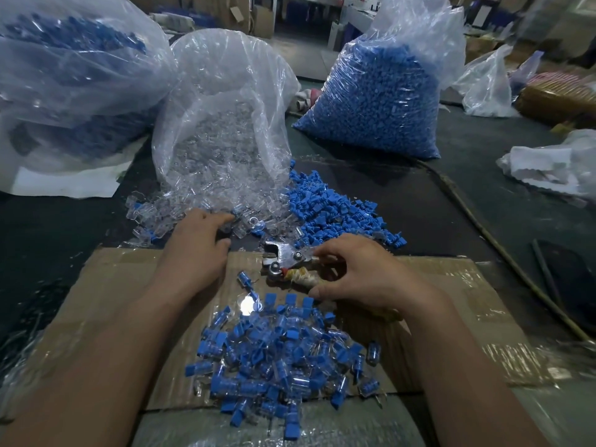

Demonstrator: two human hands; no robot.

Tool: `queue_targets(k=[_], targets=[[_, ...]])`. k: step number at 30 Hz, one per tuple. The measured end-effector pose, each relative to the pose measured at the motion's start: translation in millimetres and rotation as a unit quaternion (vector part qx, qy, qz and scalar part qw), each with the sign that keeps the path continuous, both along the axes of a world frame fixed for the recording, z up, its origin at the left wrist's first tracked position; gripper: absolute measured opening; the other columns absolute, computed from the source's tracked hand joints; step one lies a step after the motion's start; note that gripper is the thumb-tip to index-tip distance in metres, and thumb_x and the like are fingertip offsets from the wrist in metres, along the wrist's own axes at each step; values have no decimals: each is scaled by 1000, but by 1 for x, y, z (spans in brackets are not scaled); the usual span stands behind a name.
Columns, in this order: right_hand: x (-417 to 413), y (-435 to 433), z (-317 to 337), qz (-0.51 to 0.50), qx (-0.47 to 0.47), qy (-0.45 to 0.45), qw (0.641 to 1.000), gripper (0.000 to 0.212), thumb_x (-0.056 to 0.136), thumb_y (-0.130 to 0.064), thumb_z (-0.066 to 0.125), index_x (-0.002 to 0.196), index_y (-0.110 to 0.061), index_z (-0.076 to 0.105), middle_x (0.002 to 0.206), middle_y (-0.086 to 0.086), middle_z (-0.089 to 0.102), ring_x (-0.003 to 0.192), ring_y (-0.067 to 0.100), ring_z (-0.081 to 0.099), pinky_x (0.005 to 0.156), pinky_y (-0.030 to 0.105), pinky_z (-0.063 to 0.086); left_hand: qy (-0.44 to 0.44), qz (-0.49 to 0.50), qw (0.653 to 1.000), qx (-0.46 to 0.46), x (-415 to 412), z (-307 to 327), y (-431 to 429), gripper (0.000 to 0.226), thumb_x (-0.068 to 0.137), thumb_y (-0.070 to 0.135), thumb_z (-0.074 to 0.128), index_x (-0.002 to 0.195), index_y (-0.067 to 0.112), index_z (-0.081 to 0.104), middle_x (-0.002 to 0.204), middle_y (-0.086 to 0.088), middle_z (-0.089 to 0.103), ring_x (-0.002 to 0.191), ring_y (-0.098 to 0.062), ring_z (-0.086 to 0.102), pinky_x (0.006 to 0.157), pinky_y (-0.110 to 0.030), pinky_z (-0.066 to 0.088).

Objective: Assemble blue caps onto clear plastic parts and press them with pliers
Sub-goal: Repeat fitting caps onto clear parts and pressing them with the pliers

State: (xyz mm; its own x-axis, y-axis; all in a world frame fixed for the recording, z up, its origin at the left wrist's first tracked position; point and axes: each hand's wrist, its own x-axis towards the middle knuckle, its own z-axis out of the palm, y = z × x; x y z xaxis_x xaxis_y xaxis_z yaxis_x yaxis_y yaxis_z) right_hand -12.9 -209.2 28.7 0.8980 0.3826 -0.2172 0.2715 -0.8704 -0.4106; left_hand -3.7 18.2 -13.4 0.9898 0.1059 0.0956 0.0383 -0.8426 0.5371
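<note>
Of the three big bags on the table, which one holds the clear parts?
The middle bag: its clear parts spill out toward the left hand. The left bag and the right bag show blue contents.

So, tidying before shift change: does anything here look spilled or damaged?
Clear parts have spilled from the open bag onto the table, with a few blue caps mixed in. The pliers handle is wrapped in frayed binding, which looks like a makeshift repair.

Blue plastic caps [338, 217], clear plastic parts [200, 204], metal pliers [287, 262]
Caps and parts heap side by side beyond the cardboard's [113, 285] far edge; pliers lie just inside it, capped pieces [277, 359] mid-sheet.
</note>
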Motion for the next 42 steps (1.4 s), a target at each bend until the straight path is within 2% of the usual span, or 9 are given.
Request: queue_targets(k=[9,12,15,19,23,27,34,38,42], targets=[[0,-2,-1,-17,35,-3,999,52,72,-59,63,115,-31,55,89,-24,41,85,-1,43,68,20,34,-78,35,996,-38,0,2,0,12,88,11,58,98,14,64,95,0,57,84,-12,47,77,-26,33],[1,-2,1,-26,63,-32,997,38,80,-53,58,107,-27,59,87,-22,46,83,-2,44,68,16,35,-78,52,968,-233,-6,13,-6,13,89,9,55,93,19,63,85,7,58,70,-6,56,65,-16,41],[4,-5,1,-72,96,-99,988,22,86,-42,56,98,-25,64,83,-20,51,80,-3,48,66,12,34,-37,34,890,-453,-19,29,-14,17,87,2,55,89,15,65,85,-6,64,69,-13,63,58,-20,51],[10,-12,-1,-160,119,-168,965,9,89,-30,58,86,-24,65,71,-19,53,68,-3,51,60,17,36,-31,-29,899,-435,-30,41,-20,16,77,0,65,84,15,64,80,-5,66,63,-5,66,49,-11,48],[15,-15,-8,-196,118,-166,959,7,89,-24,60,87,-22,66,74,-17,55,68,-1,51,65,22,41,-22,-36,891,-453,-31,42,-24,14,77,6,63,87,15,60,82,-7,66,66,-11,66,53,-14,50],[19,-6,-13,-173,121,-173,962,10,86,-21,62,92,-18,70,81,-14,54,78,3,51,76,25,43,4,-38,850,-525,-31,39,-24,15,83,7,56,90,14,67,88,-10,69,78,-19,67,57,-22,55],[26,8,-21,-117,27,-161,980,18,88,-26,58,100,-20,70,100,-2,60,91,12,51,81,31,45,-7,-52,839,-542,-31,37,-27,22,67,20,60,88,14,63,74,0,70,67,-13,67,58,-20,53],[27,7,-19,-141,21,-129,981,13,84,-35,62,86,-25,69,96,-5,61,88,12,53,81,37,48,-2,-50,855,-516,-31,37,-28,21,64,20,62,84,14,63,73,0,70,66,-13,67,59,-21,55],[29,8,-15,-168,21,-74,983,17,80,-37,65,65,-32,59,82,-12,60,84,11,56,76,36,49,-6,-56,871,-487,-33,35,-28,24,68,2,65,85,20,67,77,5,70,74,-10,68,66,-20,55]])
